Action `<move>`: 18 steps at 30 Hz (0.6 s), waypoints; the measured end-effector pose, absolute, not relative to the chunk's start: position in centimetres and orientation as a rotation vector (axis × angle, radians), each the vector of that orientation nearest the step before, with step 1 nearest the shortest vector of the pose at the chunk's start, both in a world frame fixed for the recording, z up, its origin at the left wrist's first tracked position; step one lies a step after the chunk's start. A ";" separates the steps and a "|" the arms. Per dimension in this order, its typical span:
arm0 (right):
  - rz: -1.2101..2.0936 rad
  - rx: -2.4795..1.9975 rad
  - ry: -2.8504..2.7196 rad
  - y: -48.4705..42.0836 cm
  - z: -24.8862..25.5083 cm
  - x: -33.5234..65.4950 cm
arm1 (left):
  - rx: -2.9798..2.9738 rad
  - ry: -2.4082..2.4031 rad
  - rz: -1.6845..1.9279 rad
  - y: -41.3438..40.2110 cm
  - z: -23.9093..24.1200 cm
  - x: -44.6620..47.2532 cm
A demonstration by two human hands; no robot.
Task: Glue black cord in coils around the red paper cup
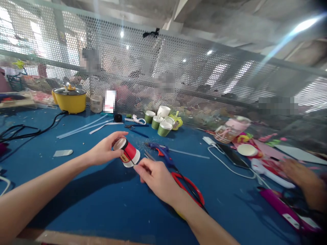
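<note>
Red cup (pixel 131 149) between left hand (pixel 108 149) and right hand (pixel 156 176), left gripping its narrow end, right pinching black strip (pixel 129 157) at rim (pixel 137 158)

Left grip (pixel 104 149) curled, thumb opposing fingers; bare left forearm (pixel 51 183) behind it; right grip (pixel 159 178) near it, fingertips pinched; right forearm (pixel 198 214) behind.

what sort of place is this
Probably a shared craft workshop: there's a glue gun, clear glue sticks and another person's hand at the same blue table.
</note>
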State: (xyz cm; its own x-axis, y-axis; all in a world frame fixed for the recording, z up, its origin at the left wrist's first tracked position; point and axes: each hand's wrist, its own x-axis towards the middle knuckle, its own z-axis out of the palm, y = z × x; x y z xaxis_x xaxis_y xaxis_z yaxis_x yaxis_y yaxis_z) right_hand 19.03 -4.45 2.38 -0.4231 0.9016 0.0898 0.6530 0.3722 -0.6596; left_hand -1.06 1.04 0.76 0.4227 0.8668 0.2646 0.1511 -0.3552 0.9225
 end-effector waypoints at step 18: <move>0.361 -1.888 -1.777 3.8 -0.3 27.0 | 1.701 0.747 0.855 0.5 0.7 -0.6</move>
State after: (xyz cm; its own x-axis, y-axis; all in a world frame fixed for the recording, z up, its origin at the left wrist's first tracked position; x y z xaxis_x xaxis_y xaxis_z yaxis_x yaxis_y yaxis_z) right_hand 26.95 3.79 -0.32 0.1044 0.9825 0.1541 0.8448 -0.0059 -0.5351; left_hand -0.61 0.50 0.65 0.5508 0.8146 0.1819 0.0709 -0.2628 0.9623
